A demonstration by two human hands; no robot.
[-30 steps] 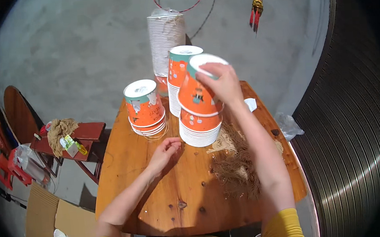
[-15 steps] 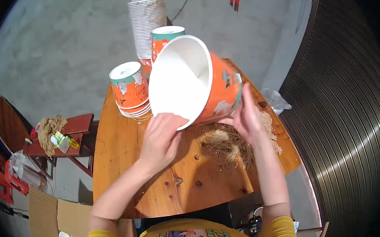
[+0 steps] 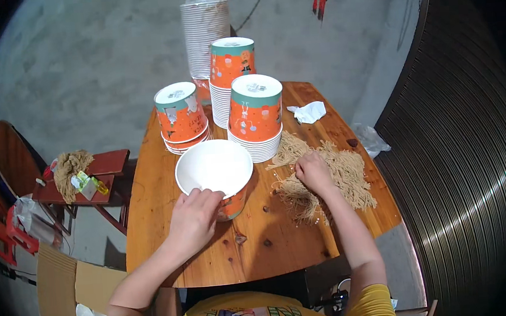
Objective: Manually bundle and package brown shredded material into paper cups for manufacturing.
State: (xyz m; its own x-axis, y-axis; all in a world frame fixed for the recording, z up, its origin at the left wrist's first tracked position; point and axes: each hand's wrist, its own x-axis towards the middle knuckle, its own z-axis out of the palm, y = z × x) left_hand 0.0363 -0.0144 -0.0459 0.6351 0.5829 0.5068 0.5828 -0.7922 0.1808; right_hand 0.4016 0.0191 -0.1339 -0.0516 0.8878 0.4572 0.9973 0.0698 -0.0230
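One paper bucket (image 3: 214, 168), likely light and bendy, sits toward the table's (image 3: 152, 224) left edge, its rim, a good hold, pinched by the left hand (image 3: 195, 218), while the right hand (image 3: 314, 172) rests curled on tan strings (image 3: 348, 178) — gripping or not, I can't tell.

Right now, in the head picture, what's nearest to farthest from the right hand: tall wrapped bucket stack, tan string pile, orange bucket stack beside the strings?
1. Tan string pile: right at the right hand.
2. Orange bucket stack: ahead, to its left.
3. Tall wrapped bucket stack: farther left, near the wall.
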